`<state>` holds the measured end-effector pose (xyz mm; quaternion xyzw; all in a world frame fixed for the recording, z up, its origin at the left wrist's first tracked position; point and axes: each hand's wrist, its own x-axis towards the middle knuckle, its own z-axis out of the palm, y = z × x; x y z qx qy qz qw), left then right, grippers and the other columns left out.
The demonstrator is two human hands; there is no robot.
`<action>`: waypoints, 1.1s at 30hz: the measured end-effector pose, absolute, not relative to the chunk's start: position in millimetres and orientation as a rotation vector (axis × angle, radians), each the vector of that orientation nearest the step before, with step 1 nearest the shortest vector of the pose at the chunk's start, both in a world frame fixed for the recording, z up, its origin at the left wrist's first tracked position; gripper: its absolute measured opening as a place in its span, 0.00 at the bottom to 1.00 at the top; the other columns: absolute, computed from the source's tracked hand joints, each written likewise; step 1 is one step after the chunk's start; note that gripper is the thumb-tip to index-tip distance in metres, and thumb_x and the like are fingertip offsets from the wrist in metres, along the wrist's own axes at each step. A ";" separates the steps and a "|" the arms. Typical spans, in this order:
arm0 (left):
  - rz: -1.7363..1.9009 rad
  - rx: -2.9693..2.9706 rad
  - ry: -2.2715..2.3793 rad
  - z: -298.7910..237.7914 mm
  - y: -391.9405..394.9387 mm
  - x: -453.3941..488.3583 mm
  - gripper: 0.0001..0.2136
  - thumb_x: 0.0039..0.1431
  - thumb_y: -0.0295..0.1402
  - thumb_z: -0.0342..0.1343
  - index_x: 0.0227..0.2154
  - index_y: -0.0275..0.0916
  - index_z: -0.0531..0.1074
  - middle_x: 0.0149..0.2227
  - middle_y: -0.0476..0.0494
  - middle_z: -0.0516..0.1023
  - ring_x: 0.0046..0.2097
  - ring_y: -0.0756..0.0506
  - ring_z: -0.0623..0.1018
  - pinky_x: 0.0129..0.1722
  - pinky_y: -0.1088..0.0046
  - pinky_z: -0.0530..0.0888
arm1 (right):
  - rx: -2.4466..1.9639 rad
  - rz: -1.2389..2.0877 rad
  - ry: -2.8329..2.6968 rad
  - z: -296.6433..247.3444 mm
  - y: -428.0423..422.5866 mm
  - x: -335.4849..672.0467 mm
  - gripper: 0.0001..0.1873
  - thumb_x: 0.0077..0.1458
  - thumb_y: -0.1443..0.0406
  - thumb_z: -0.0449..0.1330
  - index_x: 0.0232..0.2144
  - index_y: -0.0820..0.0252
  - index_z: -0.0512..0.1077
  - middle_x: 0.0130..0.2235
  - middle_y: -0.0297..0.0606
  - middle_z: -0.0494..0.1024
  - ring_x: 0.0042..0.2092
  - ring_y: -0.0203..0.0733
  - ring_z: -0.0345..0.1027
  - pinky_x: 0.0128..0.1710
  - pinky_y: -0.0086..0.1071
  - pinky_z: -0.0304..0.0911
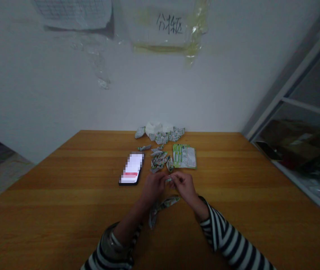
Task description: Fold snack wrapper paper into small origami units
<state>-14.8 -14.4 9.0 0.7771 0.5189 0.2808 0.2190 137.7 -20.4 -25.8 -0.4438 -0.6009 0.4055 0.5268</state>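
My left hand and my right hand meet above the middle of the table, fingers pinched together. Between their fingertips is a small piece of folded printed paper, mostly hidden by the fingers. Just beyond the hands lies a heap of folded printed paper pieces. To the right of that heap rests a flat stack of green and white printed sheets. Two longer folded paper strips lie between my forearms, close to my right wrist.
A phone with a lit screen lies left of the heap on the wooden table. Crumpled white and printed paper sits against the wall. On the right stands a shelf with dark items inside.
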 end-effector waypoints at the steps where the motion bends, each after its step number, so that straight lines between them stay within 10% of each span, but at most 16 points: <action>1: 0.757 2.190 1.464 8.5 -15.0 -15.0 0.15 0.61 0.32 0.47 0.24 0.36 0.75 0.25 0.42 0.78 0.29 0.45 0.76 0.32 0.71 0.66 | -1.057 0.977 -1.428 -27.8 -19.6 136.7 0.17 0.58 0.55 0.57 0.27 0.61 0.76 0.20 0.32 0.73 0.21 0.35 0.67 0.22 0.25 0.62; 7: 0.873 2.221 1.469 5.8 -6.7 -26.2 0.13 0.65 0.36 0.45 0.38 0.38 0.75 0.38 0.39 0.80 0.40 0.41 0.78 0.42 0.66 0.71 | -1.017 0.908 -1.535 -30.4 -11.2 136.7 0.19 0.62 0.56 0.52 0.47 0.58 0.75 0.36 0.40 0.81 0.35 0.42 0.75 0.36 0.34 0.71; 17: 1.353 2.136 1.493 5.4 -1.1 -31.2 0.16 0.65 0.36 0.45 0.53 0.39 0.66 0.53 0.36 0.71 0.56 0.39 0.70 0.57 0.55 0.66 | -1.433 0.041 -1.849 -26.3 18.5 203.4 0.23 0.56 0.68 0.58 0.55 0.60 0.69 0.58 0.48 0.69 0.61 0.51 0.57 0.61 0.50 0.50; 25: 1.229 2.067 1.458 -0.5 -1.3 -26.1 0.16 0.65 0.38 0.45 0.52 0.40 0.67 0.52 0.35 0.72 0.53 0.39 0.74 0.53 0.55 0.70 | -1.526 0.111 -1.996 -26.8 16.4 211.5 0.16 0.62 0.69 0.53 0.48 0.57 0.75 0.53 0.46 0.75 0.58 0.47 0.65 0.64 0.53 0.38; 33: 1.277 1.834 1.332 -3.1 -0.4 -24.7 0.18 0.61 0.45 0.50 0.48 0.40 0.72 0.49 0.36 0.76 0.50 0.38 0.76 0.52 0.56 0.70 | -1.574 0.059 -1.714 -17.8 15.5 210.1 0.14 0.63 0.66 0.51 0.39 0.59 0.78 0.44 0.47 0.81 0.48 0.46 0.74 0.59 0.45 0.55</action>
